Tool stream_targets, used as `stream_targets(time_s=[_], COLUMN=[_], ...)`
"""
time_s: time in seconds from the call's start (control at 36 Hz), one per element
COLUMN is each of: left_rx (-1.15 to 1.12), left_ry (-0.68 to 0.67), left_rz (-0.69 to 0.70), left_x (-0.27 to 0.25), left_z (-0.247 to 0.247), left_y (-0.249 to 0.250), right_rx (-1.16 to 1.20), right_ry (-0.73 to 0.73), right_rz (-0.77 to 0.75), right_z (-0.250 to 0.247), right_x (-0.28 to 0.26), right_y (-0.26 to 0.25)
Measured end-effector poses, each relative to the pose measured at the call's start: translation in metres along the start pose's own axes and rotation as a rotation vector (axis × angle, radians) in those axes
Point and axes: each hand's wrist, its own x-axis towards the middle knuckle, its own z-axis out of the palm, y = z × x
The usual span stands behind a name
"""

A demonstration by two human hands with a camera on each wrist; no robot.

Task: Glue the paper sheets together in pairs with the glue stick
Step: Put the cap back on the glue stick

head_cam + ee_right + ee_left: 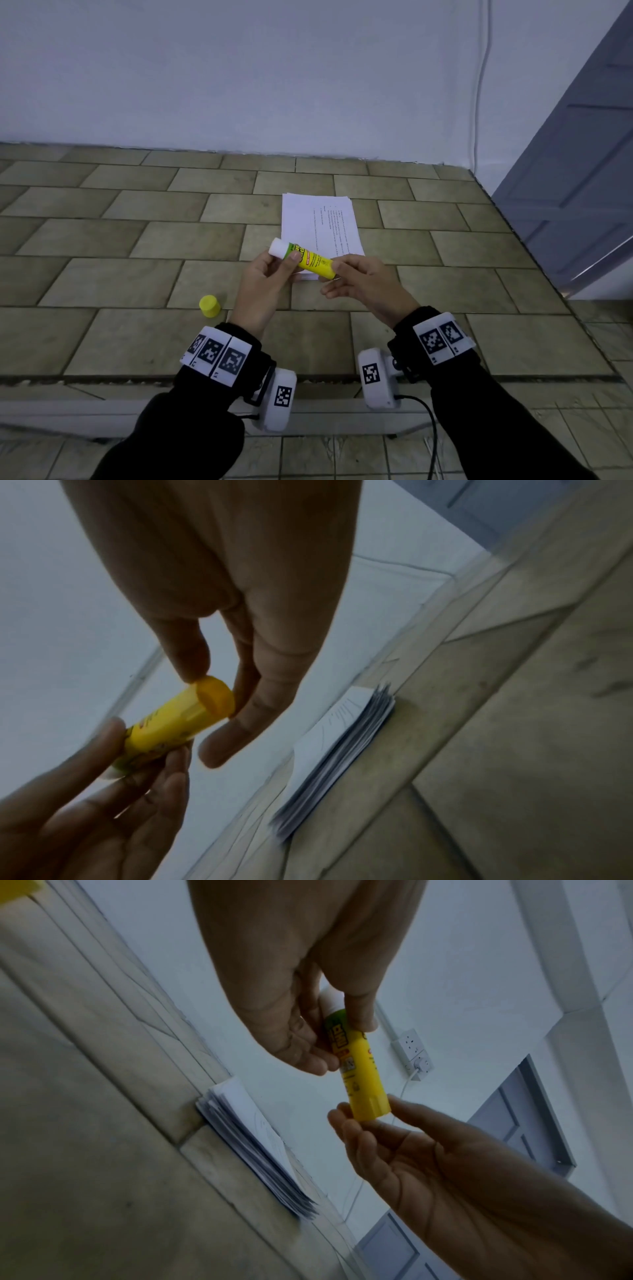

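A pale wall (pixel 239 68) rose behind a floor of beige tiles (pixel 102 240) laid like brickwork, with a grey panelled door (pixel 582 171) to the right and a wall socket (pixel 413 1050) with a plugged-in cable. A stack of paper sheets (pixel 305 219) lay on the tiles, near the wall. Just above its near edge, the left hand (pixel 263 287) pinched the uncapped glue stick (pixel 308 262) near its white tip, while the right hand (pixel 359 277) held its yellow base between thumb and fingers. The yellow cap (pixel 210 306) stood on the tiles to the left.
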Motion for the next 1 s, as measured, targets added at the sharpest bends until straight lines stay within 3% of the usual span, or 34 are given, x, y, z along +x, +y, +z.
stream_targets(time_s=[0.08, 0.25, 0.31, 0.36, 0.42, 0.5, 0.58, 0.72, 0.92, 1.0], left_rx=[0.006, 0.031, 0.047, 0.041, 0.031, 0.040, 0.055, 0.071, 0.067, 0.075], left_ry=[0.012, 0.020, 0.016, 0.021, 0.016, 0.004, -0.006, 0.004, 0.009, 0.011], left_rz=[-0.002, -0.025, -0.015, -0.009, -0.011, -0.015, -0.027, -0.035, -0.059, -0.054], left_x=[0.000, -0.001, -0.002, -0.002, -0.002, -0.003, -0.004, -0.005, -0.007, -0.006], left_z=[-0.001, 0.002, 0.002, 0.001, 0.000, -0.002, -0.004, -0.004, -0.001, -0.002], left_y=[-0.002, -0.004, -0.005, -0.004, -0.002, 0.000, 0.000, -0.002, -0.009, -0.008], right_rx=[-0.074, -0.637, -0.714, -0.675, -0.585, -0.259, -0.058, -0.094, -0.613, -0.555], right_ry=[0.010, 0.199, 0.212, 0.194, 0.123, -0.022, -0.091, -0.023, 0.182, 0.123], right_rz=[-0.066, -0.434, -0.493, -0.452, -0.314, -0.046, 0.039, -0.067, -0.361, -0.365], right_z=[-0.003, 0.007, 0.006, 0.002, -0.002, -0.004, -0.005, -0.005, 0.002, 0.001], right_x=[0.001, -0.005, -0.005, -0.003, 0.001, 0.001, -0.002, -0.001, -0.006, -0.005], right_y=[0.003, 0.006, 0.006, 0.008, 0.009, 0.007, 0.003, 0.012, 0.013, 0.014])
